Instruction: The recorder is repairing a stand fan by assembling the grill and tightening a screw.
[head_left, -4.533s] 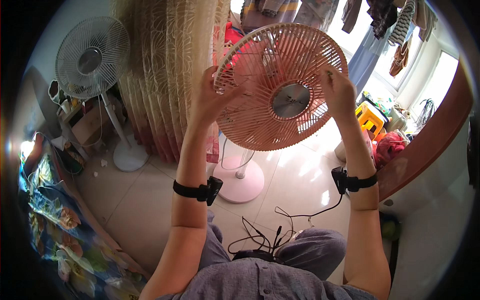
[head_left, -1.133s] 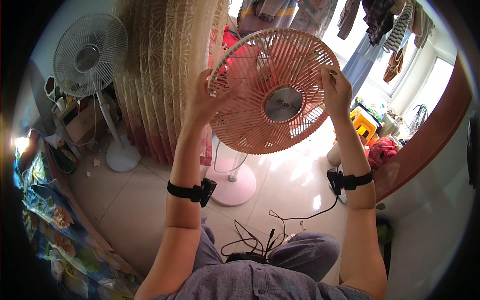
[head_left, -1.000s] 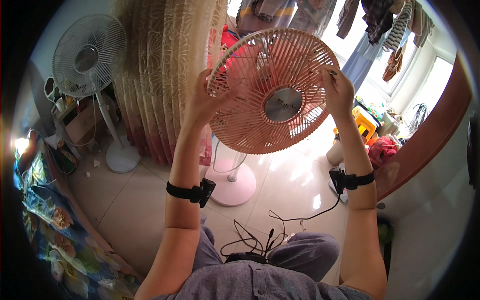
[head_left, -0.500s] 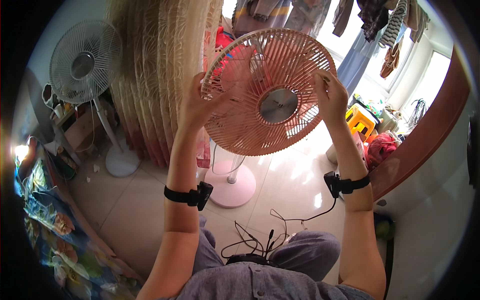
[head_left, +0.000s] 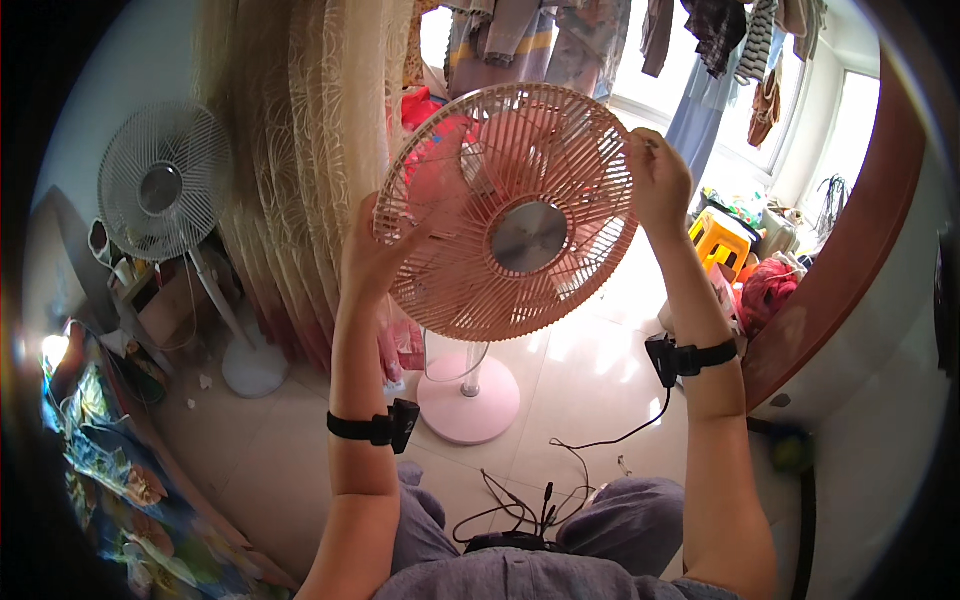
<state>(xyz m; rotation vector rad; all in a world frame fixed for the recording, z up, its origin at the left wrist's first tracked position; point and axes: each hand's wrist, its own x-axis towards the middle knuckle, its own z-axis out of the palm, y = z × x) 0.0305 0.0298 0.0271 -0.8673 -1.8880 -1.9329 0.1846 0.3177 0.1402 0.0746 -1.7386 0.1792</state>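
Observation:
A pink fan [head_left: 530,238] on a round-based stand is in front of me, its slatted grille facing me around a silvery centre disc. My left hand [head_left: 374,255] is closed on the left rim of the grille, thumb across the front and other fingers partly hidden behind. At the upper right rim, my right hand [head_left: 660,188] is closed, fingertips pinched together. A small dark thing shows at those fingertips, too small to name. The fan's pink base [head_left: 468,408] stands on the floor below. Black straps with small devices circle both forearms.
A white standing fan [head_left: 162,190] is at the left beside a patterned curtain [head_left: 300,190]. Black cables [head_left: 520,515] lie by my legs. At the right are a yellow stool [head_left: 722,240] and a red bundle [head_left: 770,290]. Clothes [head_left: 715,35] hang above.
The view has shifted, and the fan sits lower and further left in it. My left hand has gone along with the rim. My right hand is now closer to the grille's outer edge.

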